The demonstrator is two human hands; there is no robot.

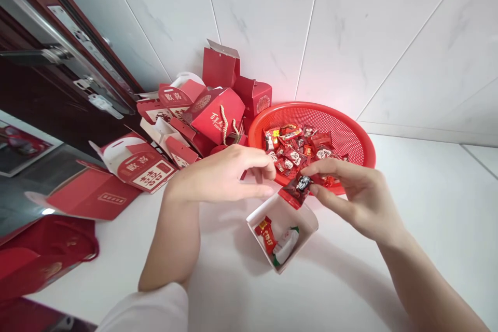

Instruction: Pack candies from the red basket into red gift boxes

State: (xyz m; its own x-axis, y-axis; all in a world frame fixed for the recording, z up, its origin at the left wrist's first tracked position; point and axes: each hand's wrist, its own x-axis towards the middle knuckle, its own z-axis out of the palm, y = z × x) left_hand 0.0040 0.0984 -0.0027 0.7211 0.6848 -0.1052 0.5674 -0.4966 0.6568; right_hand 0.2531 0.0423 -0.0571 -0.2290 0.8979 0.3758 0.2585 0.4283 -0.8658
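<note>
Between the thumb and fingers of my right hand [352, 192] is a dark red wrapped candy [296, 191], pinched at its right end. It hangs over the far edge of a small open box [308, 216] with a white inside. Inside the box lie a red wrapped candy [266, 235] and a white candy with green ends [287, 245]. My left hand [229, 174] is just left of the held candy, fingers bent and apart, with nothing in it. Behind both hands stands a red plastic basket [356, 140] with many red wrapped candies [295, 148] in it.
Several red gift boxes [216, 116] are heaped left of the basket against the tiled wall [268, 21]. More red boxes [97, 192] lie along the left, near a dark door [58, 78] with a metal handle. Everything rests on a white surface [436, 218].
</note>
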